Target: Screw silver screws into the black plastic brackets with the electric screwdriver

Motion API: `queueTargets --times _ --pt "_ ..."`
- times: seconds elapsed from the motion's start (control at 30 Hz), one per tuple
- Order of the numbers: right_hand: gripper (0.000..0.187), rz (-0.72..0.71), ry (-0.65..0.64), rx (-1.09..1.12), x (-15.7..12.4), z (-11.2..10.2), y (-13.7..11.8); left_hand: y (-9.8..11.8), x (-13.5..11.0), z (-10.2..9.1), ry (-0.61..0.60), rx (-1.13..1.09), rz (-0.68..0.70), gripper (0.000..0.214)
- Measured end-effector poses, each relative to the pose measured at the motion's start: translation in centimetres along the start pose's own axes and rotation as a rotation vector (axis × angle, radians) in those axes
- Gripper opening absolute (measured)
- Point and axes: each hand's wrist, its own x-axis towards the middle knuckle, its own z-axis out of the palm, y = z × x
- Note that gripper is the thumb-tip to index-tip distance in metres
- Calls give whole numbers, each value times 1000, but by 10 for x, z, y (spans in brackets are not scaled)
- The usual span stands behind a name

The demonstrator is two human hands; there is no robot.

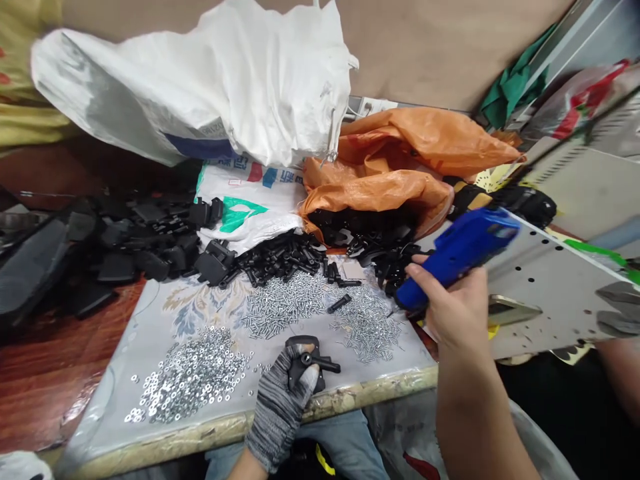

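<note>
Gloved left hand (281, 395) has the black part (315, 358) pinched near the front edge of the worktop (113, 377) — probably to steady it — while the bare right hand (453, 303) grips a blue tool (463, 250) by the right edge.

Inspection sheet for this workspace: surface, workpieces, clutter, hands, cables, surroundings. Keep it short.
Surface: pale floral-patterned cover over a glossy red-brown wooden table.
Job's things: black plastic part with a projecting tube, near the front edge; blue handheld tool, raised at the right.
Clutter: loose silver metal washers; two piles of small silver metal screws; heaped black plastic pieces; white woven sack; crumpled orange sack.
Hands: left hand, in a grey striped knit glove, grips the part; bare right hand grips the tool.
Cables: thin white cord by the wall; its run is hidden.
Surroundings: white perforated panel at right; brown wall behind.
</note>
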Motion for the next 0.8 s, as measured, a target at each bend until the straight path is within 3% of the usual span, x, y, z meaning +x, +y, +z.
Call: queueTargets --times 0.07,0.27,0.37,0.5,0.6,0.8 --pt "64 60 -77 46 -5 14 4 -1 0 2 -5 -4 -1 34" --pt "41 135 -239 352 -57 57 -27 4 -1 2 2 -60 -30 32" --pt "48 205 -376 499 -81 68 -39 4 -1 4 -2 -124 -53 30" --pt "51 283 -484 519 -104 75 -33 -2 0 4 -6 -202 -68 28" --pt "42 222 -518 497 -111 76 -23 -8 0 4 -18 -210 -80 29" --pt "23 166 -760 281 -119 69 -16 -20 5 12 41 -117 37 27"
